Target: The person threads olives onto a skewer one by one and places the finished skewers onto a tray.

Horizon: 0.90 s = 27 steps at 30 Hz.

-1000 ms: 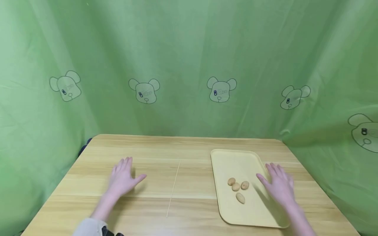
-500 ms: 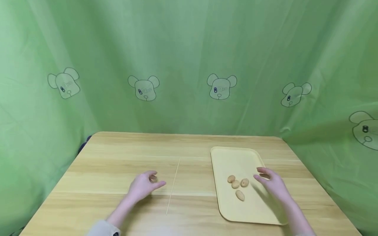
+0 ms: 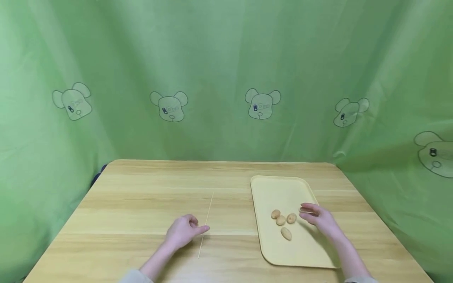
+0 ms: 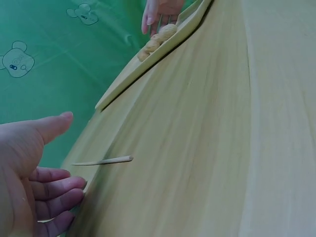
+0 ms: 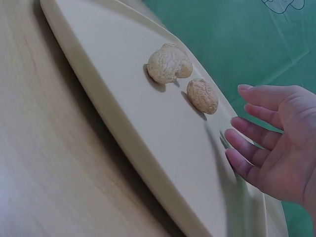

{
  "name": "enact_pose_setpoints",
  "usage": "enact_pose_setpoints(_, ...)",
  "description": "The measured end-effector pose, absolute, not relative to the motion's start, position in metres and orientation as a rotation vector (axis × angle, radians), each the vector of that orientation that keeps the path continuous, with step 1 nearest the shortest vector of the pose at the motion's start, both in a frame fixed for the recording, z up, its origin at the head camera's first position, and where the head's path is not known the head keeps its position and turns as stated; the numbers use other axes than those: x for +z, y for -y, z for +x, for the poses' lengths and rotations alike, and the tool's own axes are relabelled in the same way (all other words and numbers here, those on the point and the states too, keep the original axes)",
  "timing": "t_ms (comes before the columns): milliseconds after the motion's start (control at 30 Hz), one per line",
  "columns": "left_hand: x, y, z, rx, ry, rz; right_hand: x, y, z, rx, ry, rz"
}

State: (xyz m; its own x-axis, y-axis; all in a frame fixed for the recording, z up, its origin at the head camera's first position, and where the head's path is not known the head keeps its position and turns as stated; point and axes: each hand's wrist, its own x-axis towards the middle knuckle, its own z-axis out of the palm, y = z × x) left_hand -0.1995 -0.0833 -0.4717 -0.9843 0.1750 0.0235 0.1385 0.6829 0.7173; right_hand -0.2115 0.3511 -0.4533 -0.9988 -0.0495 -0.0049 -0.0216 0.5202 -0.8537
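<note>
A green curtain [image 3: 216, 47] hangs behind and to both sides, printed with outlined bear heads [image 3: 262, 106]. In front of it stands a pale wood-grain table [image 3: 141, 192], its far corners rounded. Toward the right lies a shallow cream tray [image 3: 281, 188], its length running away from the person. Two bare hands come in from the near edge. The left hand [image 3: 184, 231] is over the table, fingers loosely bent, thumb stretched apart, gripping nothing; the right hand [image 3: 320, 221] is over the tray's right side, half curled, fingers spaced, also without anything in it. By the left thumb lies a long thin stick [image 3: 209, 210], left of the tray; I can't tell whether they touch. I'd call this the reach, the hold not yet made; lifting something so slim calls for a careful pinch. Smallest are four tan lumps [image 3: 280, 220] in the tray, three clustered, one nearer the person.
</note>
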Motion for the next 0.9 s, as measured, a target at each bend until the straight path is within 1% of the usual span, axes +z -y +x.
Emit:
enact_pose_setpoints(200,-0.475,0.078,-0.198,1.171,-2.858,0.258,-0.457,-0.345,-0.216,-1.453,-2.734,-0.130)
enact_pose_setpoints(367,-0.480,0.073,-0.196,1.101,-2.952,0.304,-0.460,-0.342,-0.218,-1.401,-2.747,-0.150)
enact_pose_setpoints(900,-0.482,0.071,-0.196,0.974,-3.041,0.292,-0.466,-0.334,-0.217,-1.462,-2.695,-0.115)
